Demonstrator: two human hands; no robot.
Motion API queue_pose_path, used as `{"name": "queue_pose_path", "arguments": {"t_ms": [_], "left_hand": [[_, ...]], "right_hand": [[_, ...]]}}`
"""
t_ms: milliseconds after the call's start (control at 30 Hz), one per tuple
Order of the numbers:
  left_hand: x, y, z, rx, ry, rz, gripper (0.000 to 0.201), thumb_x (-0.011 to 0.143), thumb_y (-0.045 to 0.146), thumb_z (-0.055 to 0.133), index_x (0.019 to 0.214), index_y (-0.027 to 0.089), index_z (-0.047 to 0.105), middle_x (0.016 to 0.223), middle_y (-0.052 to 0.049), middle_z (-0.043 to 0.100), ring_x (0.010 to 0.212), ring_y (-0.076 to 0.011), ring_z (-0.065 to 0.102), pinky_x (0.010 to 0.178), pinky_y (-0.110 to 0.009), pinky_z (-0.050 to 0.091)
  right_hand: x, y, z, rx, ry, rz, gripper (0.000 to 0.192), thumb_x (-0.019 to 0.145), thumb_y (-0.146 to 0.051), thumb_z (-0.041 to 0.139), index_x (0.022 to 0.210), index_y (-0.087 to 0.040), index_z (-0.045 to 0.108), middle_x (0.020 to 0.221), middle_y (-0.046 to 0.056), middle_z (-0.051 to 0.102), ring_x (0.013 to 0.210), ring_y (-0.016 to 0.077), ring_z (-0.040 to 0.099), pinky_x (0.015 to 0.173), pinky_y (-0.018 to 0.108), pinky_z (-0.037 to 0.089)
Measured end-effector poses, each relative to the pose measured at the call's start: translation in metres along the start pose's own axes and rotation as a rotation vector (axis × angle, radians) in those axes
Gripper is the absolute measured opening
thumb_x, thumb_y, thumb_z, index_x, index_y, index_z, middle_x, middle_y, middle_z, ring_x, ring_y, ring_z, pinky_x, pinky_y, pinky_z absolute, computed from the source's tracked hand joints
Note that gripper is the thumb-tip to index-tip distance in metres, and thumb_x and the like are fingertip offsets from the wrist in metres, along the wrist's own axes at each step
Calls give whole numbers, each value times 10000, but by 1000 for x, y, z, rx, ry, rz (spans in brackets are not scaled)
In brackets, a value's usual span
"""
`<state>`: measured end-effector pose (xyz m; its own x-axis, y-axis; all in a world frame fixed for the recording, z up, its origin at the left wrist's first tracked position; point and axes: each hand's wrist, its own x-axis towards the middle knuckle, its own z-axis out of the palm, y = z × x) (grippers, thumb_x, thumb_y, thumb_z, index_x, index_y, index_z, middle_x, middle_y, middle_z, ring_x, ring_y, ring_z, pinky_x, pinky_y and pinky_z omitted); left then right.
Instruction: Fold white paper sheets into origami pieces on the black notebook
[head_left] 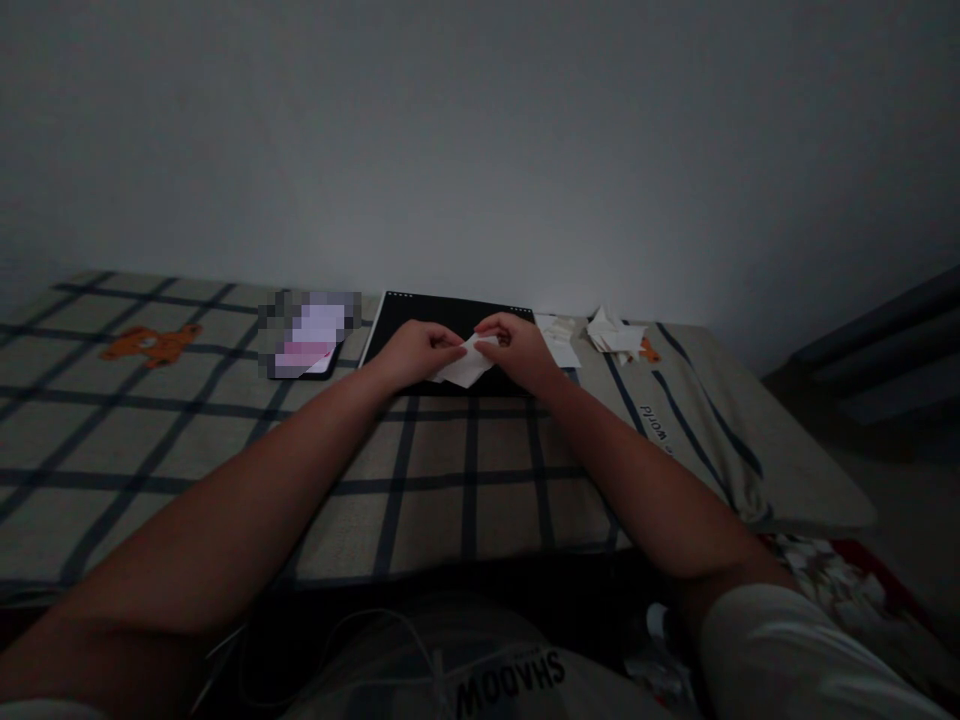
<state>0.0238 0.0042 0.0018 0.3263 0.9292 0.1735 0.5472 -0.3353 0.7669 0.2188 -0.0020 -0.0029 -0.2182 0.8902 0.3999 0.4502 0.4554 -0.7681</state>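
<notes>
A small white piece of paper (466, 367) is held between both hands over a black board (409, 312) that lies at the far side of the bed. My left hand (417, 351) pinches its left edge. My right hand (516, 349) pinches the top right of it. The paper looks partly folded; the light is dim and its exact shape is hard to read.
The bed has a beige cover with dark blue checks (225, 430) and an orange bear print (152, 344). A phone-like object (309, 340) lies left of the board. Flat white sheets (559, 338) and a pile of folded paper pieces (615, 334) lie to the right. A plain wall stands behind.
</notes>
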Motion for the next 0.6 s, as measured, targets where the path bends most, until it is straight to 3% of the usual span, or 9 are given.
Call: {"name": "queue_pose_path", "arguments": {"t_ms": [300,600], "left_hand": [[-2,3,0,92,-40,47,242,783,354,624,835,136,716,740,-36,694,633,-138,589,541,-236,392],[-1,1,0,141,-62,89,242,802,361,596,815,147,708,726,-25,684,618,-128,577,539,-233,382]], "right_hand": [[-4,-3,-2,-175,-141,-22,340,705,-145,588,1041,-160,638,810,9,639,698,141,556,665,271,416],[-6,-5,0,-232,-161,-53,392,674,-109,549,1058,-166,603,853,17,623,724,147,551,690,271,408]]}}
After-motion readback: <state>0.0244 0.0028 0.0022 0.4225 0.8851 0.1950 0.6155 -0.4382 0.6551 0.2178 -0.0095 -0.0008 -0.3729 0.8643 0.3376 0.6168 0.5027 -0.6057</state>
